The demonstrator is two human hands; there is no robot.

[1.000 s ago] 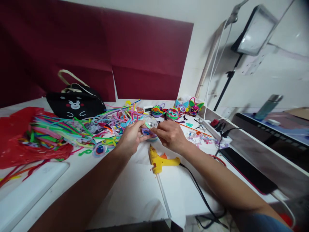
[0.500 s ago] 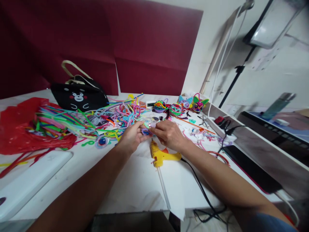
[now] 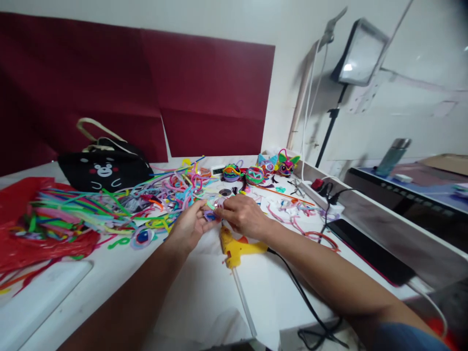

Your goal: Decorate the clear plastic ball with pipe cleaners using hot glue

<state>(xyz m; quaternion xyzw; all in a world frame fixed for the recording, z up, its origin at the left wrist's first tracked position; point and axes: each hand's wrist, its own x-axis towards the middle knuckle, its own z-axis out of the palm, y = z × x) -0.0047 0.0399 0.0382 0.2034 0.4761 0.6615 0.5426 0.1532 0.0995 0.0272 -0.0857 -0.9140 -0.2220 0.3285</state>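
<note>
My left hand (image 3: 190, 225) is closed, thumb and fingers around a small purple craft piece (image 3: 209, 215), whose exact kind is too blurred to make out. From the other side, my right hand (image 3: 244, 214) pinches at the same piece, its fingertips partly hidden. Just below both hands a yellow hot glue gun (image 3: 234, 247) lies on the table, nozzle pointing up toward the fingers. A clear glue stick (image 3: 244, 303) sticks out of its back. Left of my left hand lies a flat round piece with a blue and red centre (image 3: 142, 237).
Pipe cleaners (image 3: 84, 209) spill from a red plastic bag (image 3: 22, 248) at left, before a black bag (image 3: 104, 168). Several decorated balls (image 3: 255, 175) stand at the back. Scissors (image 3: 298, 187), a power strip (image 3: 327, 200) and a phone (image 3: 369, 251) lie right; the glue gun's cable (image 3: 303, 287) trails off the front.
The camera view has tilted up and turned slightly right, so the scene sits lower and further left. Both hands stay together at the small purple piece; the glue gun still lies below them.
</note>
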